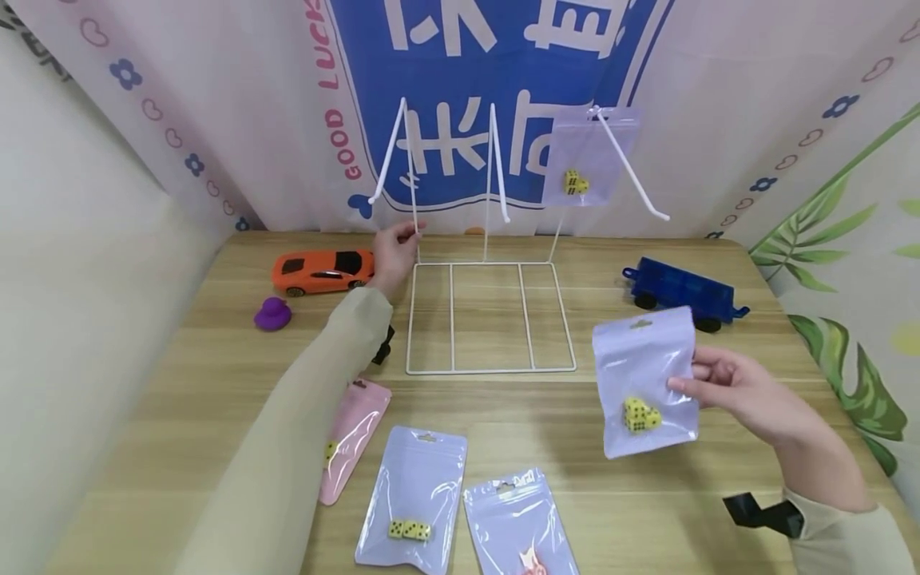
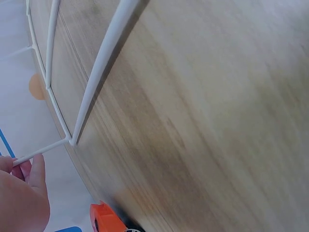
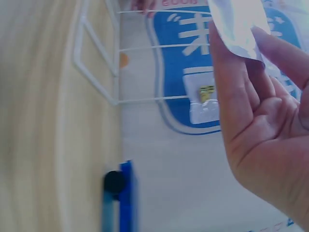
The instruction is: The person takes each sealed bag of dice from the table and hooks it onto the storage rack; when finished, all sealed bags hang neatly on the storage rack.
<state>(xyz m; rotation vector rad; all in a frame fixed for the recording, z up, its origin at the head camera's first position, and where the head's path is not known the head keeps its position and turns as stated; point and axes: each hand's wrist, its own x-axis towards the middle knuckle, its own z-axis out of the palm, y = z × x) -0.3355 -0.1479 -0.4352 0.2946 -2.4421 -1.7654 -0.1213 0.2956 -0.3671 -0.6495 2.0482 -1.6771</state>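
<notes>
A white wire display rack (image 1: 491, 372) with three slanted hooks stands at the back of the table. My left hand (image 1: 397, 257) grips its left upright near the base; in the left wrist view the fingers (image 2: 37, 174) wrap the thin rod. My right hand (image 1: 740, 391) pinches a lilac zip pouch (image 1: 644, 359) by its right edge, thumb in front, with yellow dice (image 1: 640, 415) showing through. The pouch is held above the table, right of the rack. On the rack's right hook hangs another lilac pouch (image 1: 618, 152) with yellow dice.
In front lie a pink pouch (image 1: 366, 411), a lilac pouch with dice (image 1: 424, 479) and a lilac pouch with a reddish item (image 1: 513, 519). An orange toy car (image 1: 319, 271) and purple duck (image 1: 273, 315) sit left; a blue toy trailer (image 1: 683, 289) stands right. A printed curtain (image 1: 287, 160) hangs behind.
</notes>
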